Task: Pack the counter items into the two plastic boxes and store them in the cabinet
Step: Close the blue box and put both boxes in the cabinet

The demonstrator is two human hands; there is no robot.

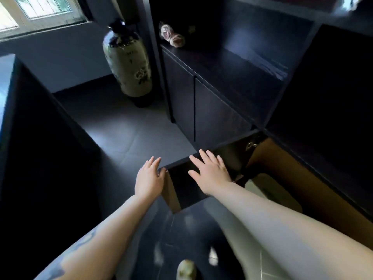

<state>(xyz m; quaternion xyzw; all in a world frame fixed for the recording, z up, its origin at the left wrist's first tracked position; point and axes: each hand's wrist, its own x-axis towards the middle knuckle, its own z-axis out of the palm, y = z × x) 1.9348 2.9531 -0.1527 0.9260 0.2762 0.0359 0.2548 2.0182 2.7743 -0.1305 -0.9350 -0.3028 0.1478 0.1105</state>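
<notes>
Two bare hands reach down to a dark cabinet door that stands swung out from the low cabinet, whose brown-lined inside shows behind it. From how things lie, I judge this the storing end of the task: a pale, rounded shape sits low inside the opening and could be one of the plastic boxes, though it is too dim and half hidden by the forearm to say for sure. The second box I cannot find.

The right hand lies flat on the door's face, fingers straight and spread, holding nothing. The left hand sits at the door's outer corner, fingers straight, thumb at the edge; I cannot tell whether it grips or only touches. The next move, I would guess, is swinging the door on its hinge, which calls for a steady push with the fingers kept off the closing edge.

Around them: a tall patterned vase stands on the tiled floor well to the left, and a pinkish bundle rests on the open shelf above the shut doors. Small pale blurs low in view near the feet I cannot identify. Nothing plainly blocks the door's swing.
</notes>
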